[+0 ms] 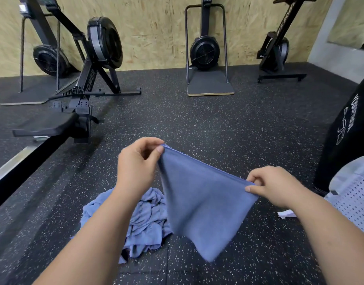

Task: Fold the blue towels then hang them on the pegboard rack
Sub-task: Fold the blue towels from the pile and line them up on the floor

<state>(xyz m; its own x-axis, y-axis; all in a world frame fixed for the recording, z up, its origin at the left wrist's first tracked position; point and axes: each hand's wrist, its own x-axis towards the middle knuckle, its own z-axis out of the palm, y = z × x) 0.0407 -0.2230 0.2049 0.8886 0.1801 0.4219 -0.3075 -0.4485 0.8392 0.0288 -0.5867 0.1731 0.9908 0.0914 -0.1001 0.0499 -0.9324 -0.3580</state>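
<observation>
Apparently blue towel [199, 202] was held taut by top corners, pinched in left hand [136, 163] and right hand [273, 186], presumably for folding; towel pile [144, 221] was left on floor [218, 124].

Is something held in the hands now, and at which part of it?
One blue towel, pinched at its top edge: left hand at one upper corner, right hand at the other.

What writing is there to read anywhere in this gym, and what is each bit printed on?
"POWER": on the front leg of the left rowing machine.
"AIR FOR", the rest unclear: on the mast of the far right machine.
White lettering on the black bag at right: too blurred to read.
Held blue towel: no text.
</observation>
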